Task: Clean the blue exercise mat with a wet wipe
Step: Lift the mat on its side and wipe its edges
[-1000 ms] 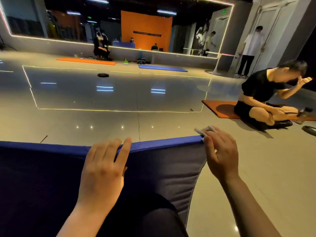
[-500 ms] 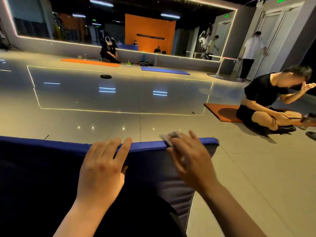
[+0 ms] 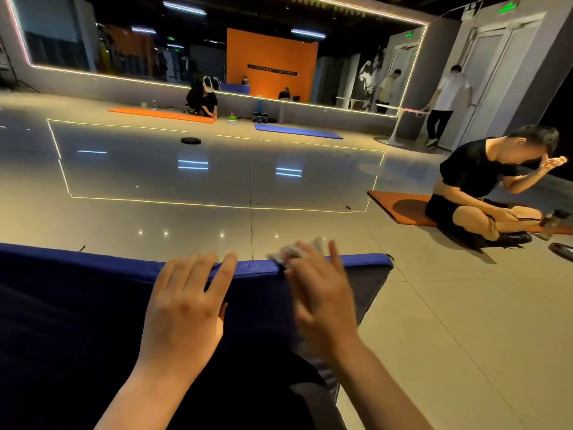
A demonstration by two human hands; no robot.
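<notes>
Four fingers of the left hand point(image 3: 186, 308) hook over the raised top edge of the blue exercise mat point(image 3: 77, 305), thumb on the near face, gripping it. Just to the right, the right hand point(image 3: 322, 293) is motion-blurred; its fingers curl around a crumpled white wet wipe point(image 3: 290, 252) pressed against the same top edge. The mat stands tilted up in front of the person, its right corner hanging above the glossy tiled floor point(image 3: 217, 181). Farther right, another person in black point(image 3: 474, 184) sits on an orange mat point(image 3: 400, 206).
</notes>
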